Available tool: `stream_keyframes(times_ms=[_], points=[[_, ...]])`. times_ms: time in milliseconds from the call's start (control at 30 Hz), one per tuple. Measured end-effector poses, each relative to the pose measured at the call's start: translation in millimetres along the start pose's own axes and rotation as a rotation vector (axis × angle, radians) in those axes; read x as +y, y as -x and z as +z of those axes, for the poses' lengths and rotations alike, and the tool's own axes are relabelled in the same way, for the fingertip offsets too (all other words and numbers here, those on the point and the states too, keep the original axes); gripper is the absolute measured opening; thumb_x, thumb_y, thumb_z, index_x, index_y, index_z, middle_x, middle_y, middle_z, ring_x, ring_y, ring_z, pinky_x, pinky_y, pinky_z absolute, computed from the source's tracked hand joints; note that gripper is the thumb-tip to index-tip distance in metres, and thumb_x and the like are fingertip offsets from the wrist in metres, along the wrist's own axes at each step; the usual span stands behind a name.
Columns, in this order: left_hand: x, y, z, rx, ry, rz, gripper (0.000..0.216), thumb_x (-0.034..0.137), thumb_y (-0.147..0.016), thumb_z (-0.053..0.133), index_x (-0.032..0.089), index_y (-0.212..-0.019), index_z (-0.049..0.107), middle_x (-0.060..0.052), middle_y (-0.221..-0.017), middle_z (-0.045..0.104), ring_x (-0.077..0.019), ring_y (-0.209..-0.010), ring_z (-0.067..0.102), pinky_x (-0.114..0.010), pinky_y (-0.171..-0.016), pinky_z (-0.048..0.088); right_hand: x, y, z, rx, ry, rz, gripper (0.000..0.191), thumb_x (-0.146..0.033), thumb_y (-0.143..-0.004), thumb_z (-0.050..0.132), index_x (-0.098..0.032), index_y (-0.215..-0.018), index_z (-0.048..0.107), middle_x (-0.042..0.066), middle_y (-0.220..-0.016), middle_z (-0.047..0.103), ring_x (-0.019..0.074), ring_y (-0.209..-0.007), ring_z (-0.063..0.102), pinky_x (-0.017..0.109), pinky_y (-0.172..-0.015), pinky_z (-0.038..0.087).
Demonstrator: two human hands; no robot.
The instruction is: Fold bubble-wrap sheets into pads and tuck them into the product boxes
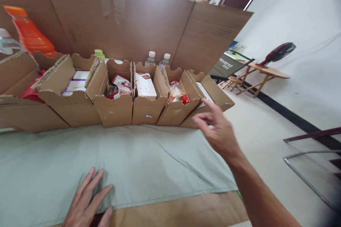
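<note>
Flat on the pale green cloth (149, 163) nearest the camera lies the left hand (86, 202), fingers spread and palm down, holding nothing. Right hand (217, 131) hangs in the air at the right end of the row of cardboard bins, fingers loosely curled and partly open, empty — its fingertips are just short of the rightmost bin (213, 95), which stands at the cloth's far right edge and holds what looks like a flat white sheet (contents largely hidden). By its look this bin is light, thin corrugated card, stiff along the folds but easily crushed at the walls; the scalloped front rim or a side wall appears the soundest place to grip. Next to it, touching, stands the snack bin (177, 104) with red and clear packets, then a bin with a white box (145, 85), then further bins running left. Two water bottles (157, 60) stand behind the row against a tall cardboard backdrop (133, 17). Orange plastic (29, 33) shows at far left. A folding table (263, 74) and a chair stand well apart on the floor to the right.
</note>
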State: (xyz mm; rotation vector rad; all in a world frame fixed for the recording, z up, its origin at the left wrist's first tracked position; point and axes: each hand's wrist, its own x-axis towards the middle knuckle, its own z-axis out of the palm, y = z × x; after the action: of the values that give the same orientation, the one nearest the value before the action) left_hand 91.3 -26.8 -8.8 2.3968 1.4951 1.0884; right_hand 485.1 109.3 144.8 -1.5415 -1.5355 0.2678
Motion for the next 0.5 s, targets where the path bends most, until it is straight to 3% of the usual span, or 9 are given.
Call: stream_keyframes(times_ms=[33,100,167,233,333,433,500], points=[[-2,0,0,-0.002,-0.013,0.016,0.037,0.017,-0.093,0.062,0.027,-0.128,0.066,-0.011,-0.155,0.055,-0.0376,-0.153,0.042,-0.053,-0.118,0.048,-10,-6,13,-0.081,0.064,-0.033,0.063,-0.035,-0.084,0.072,-0.027,-0.145,0.058,-0.002,-0.081,0.076,0.0173,-0.063,0.067,0.033,-0.071,0.057],[-6,0,0,-0.007,-0.055,0.061,0.038,0.017,-0.091,0.064,0.026,-0.128,0.066,-0.013,-0.154,0.055,-0.0382,-0.153,0.041,-0.053,-0.115,0.051,-24,-18,34,-0.149,0.158,-0.071,0.047,-0.028,-0.083,0.066,-0.026,-0.13,0.068,-0.002,-0.075,0.075,0.0176,-0.062,0.066,0.031,-0.069,0.053],[-9,1,0,-0.007,-0.085,0.099,0.039,0.018,-0.09,0.066,0.025,-0.129,0.065,-0.014,-0.153,0.056,-0.0384,-0.152,0.042,-0.052,-0.112,0.054,-32,-21,44,-0.106,0.183,-0.082,0.021,-0.028,-0.084,0.062,-0.023,-0.1,0.074,0.0,-0.071,0.073,0.0188,-0.063,0.066,0.031,-0.066,0.051],[-8,1,-1,0.02,-0.072,0.083,0.039,0.018,-0.091,0.065,0.026,-0.129,0.064,-0.013,-0.153,0.056,-0.0382,-0.152,0.043,-0.054,-0.113,0.052,-37,-6,38,-0.067,0.187,-0.1,0.015,-0.03,-0.086,0.058,-0.023,-0.085,0.071,0.002,-0.072,0.073,0.0201,-0.064,0.067,0.031,-0.065,0.052],[1,-1,-5,0.051,0.002,0.014,0.04,0.017,-0.095,0.06,0.028,-0.132,0.061,-0.013,-0.155,0.055,-0.0372,-0.152,0.043,-0.058,-0.115,0.049,-40,54,4,-0.057,0.201,-0.141,0.015,-0.032,-0.086,0.059,-0.026,-0.086,0.072,0.005,-0.084,0.079,0.0247,-0.075,0.074,0.035,-0.07,0.057],[15,-11,-12,-0.014,0.092,-0.003,0.047,0.019,-0.096,0.058,0.031,-0.141,0.056,-0.011,-0.159,0.05,-0.035,-0.152,0.043,-0.055,-0.114,0.051,-28,144,-44,-0.001,0.238,-0.164,0.012,-0.038,-0.087,0.067,-0.032,-0.091,0.076,0.004,-0.086,0.08,0.0298,-0.079,0.077,0.043,-0.077,0.062],[28,-27,-15,-0.047,0.179,-0.051,0.052,0.02,-0.097,0.055,0.031,-0.148,0.05,-0.01,-0.162,0.049,-0.0331,-0.151,0.045,-0.053,-0.114,0.052,-9,205,-70,0.189,0.285,0.031,0.019,-0.04,-0.089,0.07,-0.034,-0.106,0.076,0.007,-0.099,0.081,0.0346,-0.089,0.077,0.051,-0.086,0.063]])
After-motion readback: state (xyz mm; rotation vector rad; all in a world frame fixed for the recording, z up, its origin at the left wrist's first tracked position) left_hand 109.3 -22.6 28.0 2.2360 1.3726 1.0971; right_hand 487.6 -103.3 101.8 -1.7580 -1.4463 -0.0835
